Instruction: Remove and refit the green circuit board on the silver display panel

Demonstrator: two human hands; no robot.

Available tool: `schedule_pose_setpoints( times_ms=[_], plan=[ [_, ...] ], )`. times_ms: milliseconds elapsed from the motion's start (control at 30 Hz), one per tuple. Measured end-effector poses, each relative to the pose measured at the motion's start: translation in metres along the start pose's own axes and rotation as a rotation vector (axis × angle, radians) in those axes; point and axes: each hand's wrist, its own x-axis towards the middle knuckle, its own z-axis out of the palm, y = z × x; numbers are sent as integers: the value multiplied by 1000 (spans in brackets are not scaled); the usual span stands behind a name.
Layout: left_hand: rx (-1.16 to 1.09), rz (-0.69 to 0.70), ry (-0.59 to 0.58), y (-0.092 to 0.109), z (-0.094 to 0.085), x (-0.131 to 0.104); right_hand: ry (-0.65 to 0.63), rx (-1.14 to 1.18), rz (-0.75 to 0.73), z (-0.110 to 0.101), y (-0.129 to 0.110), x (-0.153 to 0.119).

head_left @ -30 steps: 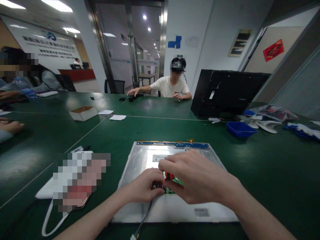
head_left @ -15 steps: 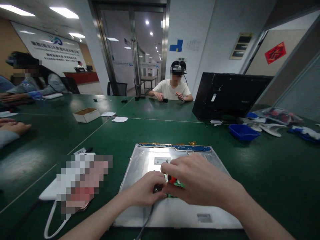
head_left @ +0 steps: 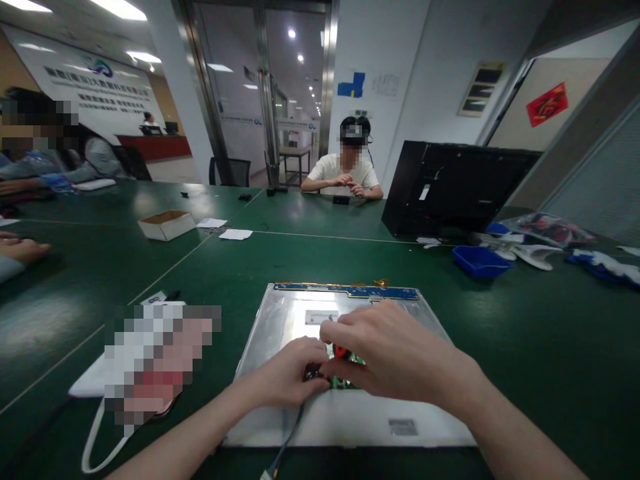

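Two bare hands over the metal panel (head_left: 270, 423), taken as clock centre, on the green table (head_left: 210, 267). Right hand (head_left: 395, 350): grip nearly closed, holding a red-and-black object (head_left: 341, 351) above the green circuit board (head_left: 343, 383). Left hand (head_left: 293, 373): grip curled at the board's 9 o'clock edge, dark part (head_left: 313, 372) between finger and thumb; firmness of hold cannot be told. Cable (head_left: 294, 430) runs toward 7. Blue strip (head_left: 350, 291) at 12; blue tray (head_left: 481, 261) near 2.

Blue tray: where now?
Head view, right side: the blue tray sits on the green table, just in front of the black monitor.
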Motion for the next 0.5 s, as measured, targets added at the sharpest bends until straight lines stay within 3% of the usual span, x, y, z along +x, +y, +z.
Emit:
schedule_pose_setpoints(
  times_ms=[500],
  plan=[
    [-25, -22, 22, 0, 4, -2, -11, 5, -6, -1, -2, 0]
  ],
)
